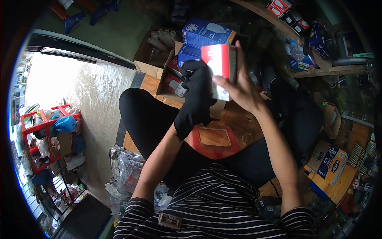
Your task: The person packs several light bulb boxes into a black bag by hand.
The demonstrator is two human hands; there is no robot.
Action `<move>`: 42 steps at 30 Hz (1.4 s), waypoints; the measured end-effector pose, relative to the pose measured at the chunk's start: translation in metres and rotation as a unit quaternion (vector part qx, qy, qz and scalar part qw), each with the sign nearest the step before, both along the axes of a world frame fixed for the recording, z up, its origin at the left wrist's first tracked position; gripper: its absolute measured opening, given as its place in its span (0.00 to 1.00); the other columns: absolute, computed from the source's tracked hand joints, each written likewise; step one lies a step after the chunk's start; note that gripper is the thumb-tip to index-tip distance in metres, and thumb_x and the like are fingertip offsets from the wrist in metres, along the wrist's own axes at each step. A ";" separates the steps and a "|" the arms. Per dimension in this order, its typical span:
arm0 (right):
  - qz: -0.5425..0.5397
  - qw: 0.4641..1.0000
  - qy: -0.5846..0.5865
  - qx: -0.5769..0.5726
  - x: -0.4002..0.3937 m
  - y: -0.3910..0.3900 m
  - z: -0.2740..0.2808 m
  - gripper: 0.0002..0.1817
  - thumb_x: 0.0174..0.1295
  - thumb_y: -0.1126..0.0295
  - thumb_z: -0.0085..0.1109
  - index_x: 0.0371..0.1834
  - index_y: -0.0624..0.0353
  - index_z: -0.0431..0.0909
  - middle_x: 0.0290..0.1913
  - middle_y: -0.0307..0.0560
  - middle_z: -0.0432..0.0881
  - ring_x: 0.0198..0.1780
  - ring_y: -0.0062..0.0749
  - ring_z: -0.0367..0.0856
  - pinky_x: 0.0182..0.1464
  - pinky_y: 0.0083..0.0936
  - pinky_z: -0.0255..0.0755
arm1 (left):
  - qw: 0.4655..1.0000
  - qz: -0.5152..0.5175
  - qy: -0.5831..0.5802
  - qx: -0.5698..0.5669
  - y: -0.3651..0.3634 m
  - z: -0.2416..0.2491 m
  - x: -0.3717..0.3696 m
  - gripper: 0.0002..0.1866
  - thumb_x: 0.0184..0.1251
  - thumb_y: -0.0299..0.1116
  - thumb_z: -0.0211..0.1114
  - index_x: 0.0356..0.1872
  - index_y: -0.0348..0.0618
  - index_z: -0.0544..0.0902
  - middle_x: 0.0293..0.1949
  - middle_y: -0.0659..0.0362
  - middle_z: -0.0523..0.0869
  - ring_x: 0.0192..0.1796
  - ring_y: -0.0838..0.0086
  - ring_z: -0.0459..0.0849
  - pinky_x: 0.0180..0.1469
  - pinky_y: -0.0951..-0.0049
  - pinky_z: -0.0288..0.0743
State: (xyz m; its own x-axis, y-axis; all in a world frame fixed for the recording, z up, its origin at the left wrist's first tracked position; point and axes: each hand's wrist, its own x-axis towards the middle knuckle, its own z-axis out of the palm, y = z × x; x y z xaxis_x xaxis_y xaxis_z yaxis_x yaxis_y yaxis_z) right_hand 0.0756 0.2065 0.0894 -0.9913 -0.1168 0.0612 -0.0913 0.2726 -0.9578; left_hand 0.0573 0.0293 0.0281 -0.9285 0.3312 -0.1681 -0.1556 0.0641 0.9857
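A red and white box (219,65) is held up in front of me, slightly blurred. My right hand (240,85) is bare and grips its right side, with the thumb across the front face. On my left hand (195,85) is a black glove; its fingers are curled against the box's left edge, and what they hold, if anything, is hidden. Just behind the box stand blue bulb boxes (207,32) in an open carton. Below my hands, a red frame-like object (234,145) lies on the wooden floor between my legs.
An open carton with pale tubes (163,40) stands beyond my left knee. Crumpled plastic bags (129,163) lie at my left side. A blue and orange box (330,161) is at the right. A red rack (36,137) stands at the far left.
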 end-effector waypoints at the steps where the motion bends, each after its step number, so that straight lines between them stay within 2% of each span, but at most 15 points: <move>1: 0.016 1.000 0.005 0.017 0.001 0.000 -0.003 0.68 0.64 0.48 0.70 0.86 0.69 0.25 0.84 0.71 0.49 0.85 0.54 0.49 0.84 0.43 0.47 | 0.990 0.002 -0.064 0.122 0.000 0.001 0.002 0.42 0.58 0.34 0.74 0.72 0.37 0.63 0.56 0.52 0.80 0.52 0.63 0.83 0.54 0.61 0.77; 5: 0.067 0.995 0.016 0.069 0.008 -0.008 -0.012 0.67 0.65 0.44 0.68 0.86 0.70 0.26 0.86 0.74 0.42 0.87 0.58 0.42 0.85 0.44 0.44 | 0.954 -0.029 -0.146 0.261 -0.022 0.004 -0.001 0.41 0.60 0.33 0.73 0.73 0.39 0.63 0.58 0.52 0.80 0.54 0.63 0.83 0.54 0.60 0.76; 10: -0.041 0.997 0.043 0.039 -0.007 -0.002 -0.010 0.65 0.66 0.43 0.67 0.86 0.71 0.30 0.83 0.74 0.50 0.85 0.58 0.50 0.84 0.43 0.48 | 0.997 -0.038 -0.025 -0.069 -0.014 0.015 0.002 0.39 0.63 0.33 0.72 0.74 0.41 0.64 0.61 0.52 0.81 0.57 0.63 0.84 0.53 0.58 0.76; 13: -0.054 0.998 0.032 0.005 -0.011 0.008 -0.005 0.64 0.65 0.44 0.68 0.86 0.70 0.32 0.82 0.76 0.50 0.85 0.61 0.51 0.83 0.45 0.53 | 0.986 -0.079 -0.123 -0.085 -0.001 0.020 -0.003 0.38 0.64 0.32 0.71 0.75 0.42 0.64 0.62 0.52 0.81 0.59 0.62 0.84 0.53 0.57 0.76; 16: 0.036 0.992 0.033 0.116 0.000 0.006 -0.001 0.65 0.66 0.44 0.67 0.86 0.69 0.29 0.85 0.75 0.42 0.87 0.60 0.43 0.85 0.47 0.44 | 0.872 0.036 -0.330 0.360 0.011 0.029 -0.005 0.33 0.73 0.39 0.68 0.74 0.41 0.67 0.66 0.49 0.79 0.66 0.63 0.80 0.65 0.60 0.74; 17: 0.053 0.991 0.006 0.121 0.005 0.000 0.001 0.67 0.66 0.41 0.67 0.86 0.68 0.28 0.86 0.74 0.41 0.88 0.60 0.40 0.85 0.49 0.43 | 0.982 -0.033 0.008 0.187 0.003 0.028 0.001 0.32 0.83 0.54 0.56 0.74 0.40 0.68 0.68 0.49 0.77 0.68 0.64 0.79 0.70 0.63 0.71; 20: 0.069 0.992 0.012 0.104 0.007 -0.009 -0.010 0.65 0.68 0.41 0.66 0.87 0.65 0.27 0.86 0.71 0.43 0.87 0.59 0.43 0.85 0.48 0.45 | 0.919 0.000 0.368 -0.143 -0.021 0.033 -0.002 0.31 0.81 0.56 0.56 0.68 0.39 0.73 0.57 0.52 0.85 0.56 0.65 0.86 0.57 0.62 0.79; 24: 0.008 0.999 -0.008 -0.048 0.002 -0.016 -0.001 0.65 0.69 0.43 0.67 0.87 0.65 0.26 0.78 0.69 0.61 0.80 0.55 0.62 0.81 0.44 0.57 | 0.916 -0.007 0.290 -0.277 -0.024 0.037 -0.005 0.24 0.72 0.46 0.66 0.59 0.39 0.78 0.46 0.53 0.89 0.45 0.64 0.89 0.47 0.60 0.79; 26: 0.007 0.988 -0.043 -0.150 -0.003 -0.016 0.001 0.62 0.70 0.50 0.70 0.86 0.72 0.32 0.70 0.63 0.73 0.73 0.46 0.73 0.77 0.37 0.64 | 0.914 0.001 0.299 -0.272 -0.017 0.042 -0.003 0.18 0.71 0.38 0.65 0.56 0.42 0.81 0.45 0.51 0.90 0.44 0.63 0.90 0.46 0.64 0.81; 29: 0.028 0.994 -0.041 -0.102 -0.004 -0.013 0.003 0.57 0.70 0.54 0.70 0.85 0.74 0.39 0.73 0.66 0.70 0.75 0.50 0.71 0.76 0.40 0.64 | 0.994 0.027 0.050 0.090 0.000 0.030 -0.011 0.19 0.77 0.38 0.61 0.64 0.44 0.78 0.51 0.53 0.88 0.51 0.64 0.89 0.52 0.65 0.81; 32: -0.069 0.980 0.117 0.148 0.000 -0.018 -0.017 0.51 0.69 0.57 0.70 0.86 0.65 0.47 0.74 0.72 0.64 0.74 0.63 0.70 0.72 0.49 0.69 | 0.956 0.014 -0.043 0.291 0.008 0.025 -0.014 0.26 0.83 0.38 0.56 0.77 0.43 0.68 0.62 0.53 0.84 0.62 0.66 0.85 0.63 0.65 0.79; 34: -0.096 0.964 0.149 0.199 0.003 -0.022 -0.017 0.51 0.69 0.55 0.69 0.86 0.60 0.48 0.71 0.74 0.65 0.69 0.69 0.73 0.68 0.53 0.73 | 0.965 -0.004 -0.012 0.261 0.008 0.025 -0.008 0.36 0.82 0.34 0.59 0.84 0.41 0.54 0.71 0.50 0.77 0.67 0.67 0.82 0.69 0.65 0.77; 38: -0.048 0.958 0.174 0.224 0.019 -0.030 -0.002 0.49 0.69 0.54 0.67 0.87 0.56 0.50 0.64 0.73 0.68 0.61 0.66 0.77 0.60 0.52 0.77 | 0.976 -0.031 0.196 0.090 -0.007 0.009 -0.011 0.38 0.74 0.33 0.69 0.80 0.39 0.62 0.72 0.51 0.77 0.67 0.66 0.82 0.71 0.65 0.75; 41: 0.000 0.952 0.205 0.230 0.028 -0.043 -0.002 0.48 0.70 0.54 0.66 0.87 0.54 0.51 0.64 0.72 0.68 0.61 0.65 0.77 0.61 0.51 0.75 | 0.942 -0.028 -0.156 0.297 -0.027 0.008 -0.025 0.34 0.70 0.33 0.72 0.75 0.35 0.70 0.65 0.52 0.84 0.64 0.69 0.84 0.69 0.66 0.77; 42: -0.001 0.954 0.202 0.223 0.025 -0.043 -0.002 0.47 0.70 0.55 0.66 0.87 0.54 0.51 0.63 0.73 0.69 0.60 0.66 0.77 0.63 0.52 0.74 | 0.979 -0.039 -0.035 0.197 -0.026 0.012 -0.021 0.33 0.72 0.31 0.70 0.75 0.35 0.69 0.65 0.52 0.83 0.64 0.70 0.84 0.66 0.68 0.79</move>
